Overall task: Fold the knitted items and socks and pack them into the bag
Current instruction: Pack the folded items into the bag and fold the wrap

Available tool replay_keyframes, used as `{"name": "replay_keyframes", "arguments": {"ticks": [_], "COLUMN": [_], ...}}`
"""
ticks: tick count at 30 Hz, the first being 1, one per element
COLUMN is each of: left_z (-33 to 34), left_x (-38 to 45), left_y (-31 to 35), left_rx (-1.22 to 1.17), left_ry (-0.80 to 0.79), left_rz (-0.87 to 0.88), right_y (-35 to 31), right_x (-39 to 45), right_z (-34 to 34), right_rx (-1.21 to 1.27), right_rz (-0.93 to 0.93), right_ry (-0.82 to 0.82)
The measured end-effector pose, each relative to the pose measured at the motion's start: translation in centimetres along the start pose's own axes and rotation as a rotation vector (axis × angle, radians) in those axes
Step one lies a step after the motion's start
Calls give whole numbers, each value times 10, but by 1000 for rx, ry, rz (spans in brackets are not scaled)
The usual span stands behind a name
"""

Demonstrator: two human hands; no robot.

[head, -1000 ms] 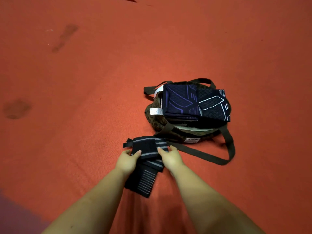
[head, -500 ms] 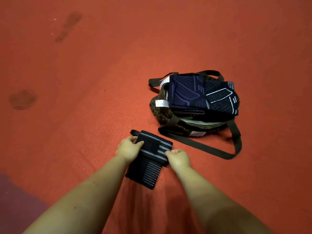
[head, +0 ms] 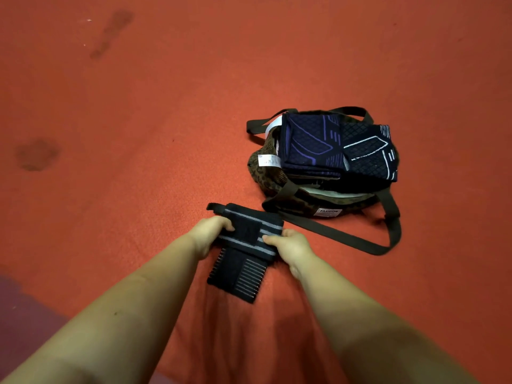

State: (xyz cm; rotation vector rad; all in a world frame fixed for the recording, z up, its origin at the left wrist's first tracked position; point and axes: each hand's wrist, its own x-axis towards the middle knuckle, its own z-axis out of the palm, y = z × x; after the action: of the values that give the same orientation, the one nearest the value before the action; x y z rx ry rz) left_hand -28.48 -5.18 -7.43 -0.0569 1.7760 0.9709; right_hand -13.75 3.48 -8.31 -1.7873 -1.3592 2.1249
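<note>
Gripping the black knitted piece [head: 247, 246] at both ends, my left hand [head: 208, 235] curls its fingers over the left edge while my right hand [head: 291, 246] pinches the grey-striped right edge. It lies folded on the red carpet [head: 138, 134], toward its near edge, just beside the bag's strap [head: 346, 236]. The leopard-print bag [head: 266, 176] sits beyond, with folded navy knits [head: 338, 146] stacked on top.
</note>
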Motion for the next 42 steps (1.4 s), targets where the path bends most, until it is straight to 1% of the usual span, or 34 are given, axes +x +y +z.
{"name": "replay_keyframes", "arguments": {"ticks": [4,7,11,14,18,21,24,27,31,33,36,38,40,42], "left_z": [-14,-18,-6,10,38,72,110,147,183,193,207,214,216,215], "left_x": [-12,-27,-51,-70,-79,-79,-75,-63,-44,-35,-30,-30,-28,-22], "left_y": [9,22,47,69,102,129,151,168,192,200,203,199,191,180], "left_rx": [-43,-59,-8,4,-59,-92,-52,67,330,534,909,1099,1168,1164], "left_ry": [-73,-74,-87,-121,-251,-330,-336,-289,-129,-25,151,257,328,404], "left_rz": [38,85,159,180,209,227,248,307,423,445,448,501,549,579], "right_y": [-16,-31,-56,-79,-112,-134,-152,-164,-170,-172,-174,-172,-170,-168], "right_x": [-15,-28,-45,-52,-59,-58,-51,-40,-16,-3,13,21,27,34], "right_z": [2,-2,-23,-47,-84,-117,-148,-177,-202,-208,-215,-215,-213,-210], "right_rx": [-1,-10,-35,-63,-76,-54,-58,-67,-69,-75,-91,-111,-167,-237], "right_rz": [-108,-156,-205,-256,-316,-336,-347,-340,-289,-275,-267,-259,-263,-278], "right_ry": [-64,-88,-95,-82,-39,11,74,150,231,274,320,335,347,375]}}
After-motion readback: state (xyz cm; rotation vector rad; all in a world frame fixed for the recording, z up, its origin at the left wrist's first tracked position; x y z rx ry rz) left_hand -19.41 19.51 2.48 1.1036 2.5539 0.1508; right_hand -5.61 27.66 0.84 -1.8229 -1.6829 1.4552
